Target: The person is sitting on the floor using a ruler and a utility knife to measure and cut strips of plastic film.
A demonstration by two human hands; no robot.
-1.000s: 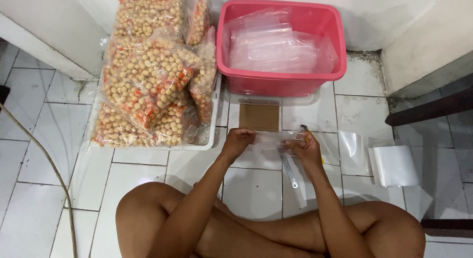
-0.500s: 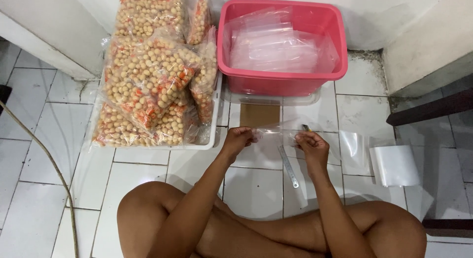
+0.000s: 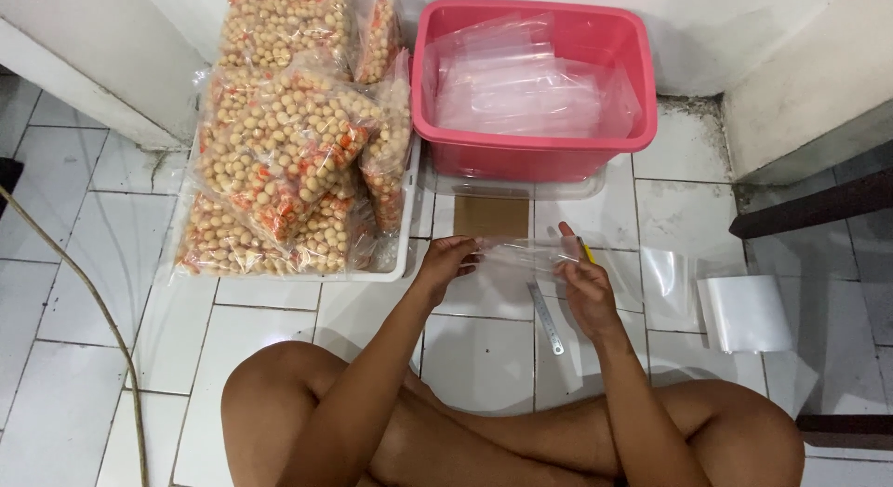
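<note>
Bulging bags of round snacks (image 3: 288,152) are heaped in a white tray (image 3: 406,228) beside a pink tub (image 3: 535,152). A metal ruler (image 3: 547,318) lies on the white floor tiles (image 3: 74,254).

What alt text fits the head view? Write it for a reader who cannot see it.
A person seated cross-legged on a white tiled floor holds a clear plastic bag between the left hand and right hand. Ahead sit a pink tub of clear bags and stacked bags of round snacks; a metal ruler lies by the right hand.
</note>
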